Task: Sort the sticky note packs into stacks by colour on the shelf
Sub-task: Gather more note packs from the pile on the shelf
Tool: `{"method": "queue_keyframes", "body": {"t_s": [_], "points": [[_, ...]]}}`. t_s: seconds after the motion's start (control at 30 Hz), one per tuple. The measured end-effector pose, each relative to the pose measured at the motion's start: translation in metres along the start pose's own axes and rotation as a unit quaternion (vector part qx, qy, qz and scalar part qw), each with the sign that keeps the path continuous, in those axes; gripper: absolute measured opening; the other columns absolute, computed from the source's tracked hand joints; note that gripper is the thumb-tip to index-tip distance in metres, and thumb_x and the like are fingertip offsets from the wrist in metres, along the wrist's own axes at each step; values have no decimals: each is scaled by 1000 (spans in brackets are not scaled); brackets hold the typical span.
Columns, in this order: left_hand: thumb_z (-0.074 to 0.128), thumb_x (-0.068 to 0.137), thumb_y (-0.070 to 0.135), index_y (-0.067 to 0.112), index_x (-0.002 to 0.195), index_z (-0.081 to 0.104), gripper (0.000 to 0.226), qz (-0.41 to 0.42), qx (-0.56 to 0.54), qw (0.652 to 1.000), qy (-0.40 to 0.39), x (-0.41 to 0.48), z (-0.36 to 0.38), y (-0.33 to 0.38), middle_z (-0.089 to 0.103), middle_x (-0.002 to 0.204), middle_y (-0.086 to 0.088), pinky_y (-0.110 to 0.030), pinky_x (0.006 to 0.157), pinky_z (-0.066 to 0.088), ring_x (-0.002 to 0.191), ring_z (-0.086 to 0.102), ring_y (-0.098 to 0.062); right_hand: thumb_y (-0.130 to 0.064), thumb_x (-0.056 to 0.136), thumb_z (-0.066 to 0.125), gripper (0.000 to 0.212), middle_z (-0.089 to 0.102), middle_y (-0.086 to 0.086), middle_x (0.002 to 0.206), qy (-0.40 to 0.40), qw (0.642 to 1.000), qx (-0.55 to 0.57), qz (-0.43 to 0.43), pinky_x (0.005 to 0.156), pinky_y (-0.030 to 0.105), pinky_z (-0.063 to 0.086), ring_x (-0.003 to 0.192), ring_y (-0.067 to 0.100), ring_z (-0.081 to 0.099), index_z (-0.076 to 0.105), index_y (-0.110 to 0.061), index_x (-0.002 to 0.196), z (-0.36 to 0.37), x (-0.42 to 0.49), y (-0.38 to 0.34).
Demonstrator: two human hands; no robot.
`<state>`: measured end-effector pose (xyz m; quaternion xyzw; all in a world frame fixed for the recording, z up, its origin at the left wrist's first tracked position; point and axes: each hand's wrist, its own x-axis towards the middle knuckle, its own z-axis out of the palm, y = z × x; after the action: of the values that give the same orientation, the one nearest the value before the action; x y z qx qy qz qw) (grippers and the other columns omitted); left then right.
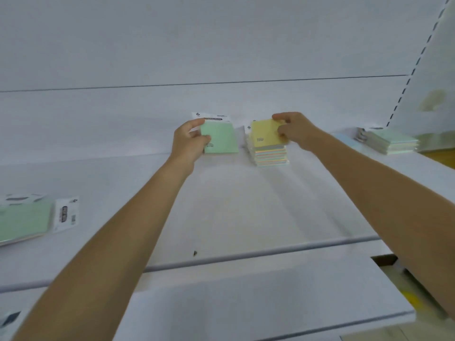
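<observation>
My left hand [188, 141] grips a green sticky note pack [220, 139] by its left edge, held tilted above the white shelf [221, 205] near the back wall. Just to its right stands a stack of packs [270, 155] with pastel-coloured edges. A yellow pack [264, 136] lies on top of that stack, and my right hand [294, 130] pinches its far right corner. Another green pack [24, 220] lies at the shelf's left edge. A further pile of green-topped packs [391, 141] rests at the far right.
A white back panel rises behind the shelf. A slotted upright [406, 82] runs up at the right. A rail [246, 254] marks the shelf's front edge, with a lower shelf below and a cardboard box [394, 269] at the lower right.
</observation>
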<state>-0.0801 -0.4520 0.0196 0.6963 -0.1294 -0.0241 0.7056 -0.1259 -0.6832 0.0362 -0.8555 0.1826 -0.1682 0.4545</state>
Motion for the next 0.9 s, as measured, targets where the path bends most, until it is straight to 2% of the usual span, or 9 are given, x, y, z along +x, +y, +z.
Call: {"method": "queue_keyframes", "body": {"t_s": [0.13,0.23,0.3,0.4,0.53,0.6,0.73,0.83,0.9], "points": [[53,84,-7,11,124,54,43,15,-7,1000,-21,-3,12,4,61,95,-7,-19,61,46,69,58,-10,0,87,39,48,47,12,136,16,1000,-23,3,95,27,38,101,18,43,50,-15,132,10,8,5],[52,84,-5,12,124,54,43,29,-15,999,-38,-1,21,6,62,85,2,-15,58,46,68,58,-8,-11,88,39,43,51,13,135,12,999,-38,25,104,30,37,116,25,48,55,-21,127,17,11,13],[53,84,-4,13,123,54,43,38,-17,998,-50,3,26,6,62,82,5,-14,57,46,69,58,-8,-17,91,38,40,51,13,135,8,998,-54,31,109,34,34,126,32,42,54,-22,128,20,12,18],[54,84,-4,12,123,54,43,49,-15,997,-62,8,38,7,61,80,4,-8,49,44,65,57,-8,-19,93,40,39,52,16,134,52,995,-87,-5,108,38,35,124,34,46,51,-20,131,12,5,23],[55,83,-5,11,123,54,43,48,-26,995,-77,10,73,7,58,75,3,-8,41,39,44,54,3,-18,92,48,38,50,14,133,111,983,-113,-89,103,37,40,118,29,52,52,-18,129,-21,-25,49],[56,82,-5,10,124,54,44,46,-26,994,-93,6,98,8,58,76,0,-9,41,38,45,53,0,-15,91,51,38,49,16,132,111,974,-159,-119,102,36,36,119,31,49,52,-12,128,-45,-42,71],[55,83,-4,8,125,53,44,61,-31,989,-129,2,157,15,59,86,-5,-8,41,39,60,52,-9,-18,89,56,41,51,15,131,118,961,-223,-109,104,36,34,123,32,47,51,-11,129,-103,-58,114],[56,83,-3,8,124,53,43,69,-29,987,-144,-3,212,18,58,84,-5,-8,42,39,55,53,-6,-25,87,59,48,47,15,137,101,955,-266,-84,110,34,25,130,31,39,48,-10,131,-143,-65,144],[56,83,-3,8,124,53,43,63,-27,987,-145,-5,253,17,55,75,0,-9,41,38,51,50,-7,-34,87,59,55,40,12,144,49,949,-306,-59,112,31,17,137,27,30,44,-14,135,-165,-68,161]]}}
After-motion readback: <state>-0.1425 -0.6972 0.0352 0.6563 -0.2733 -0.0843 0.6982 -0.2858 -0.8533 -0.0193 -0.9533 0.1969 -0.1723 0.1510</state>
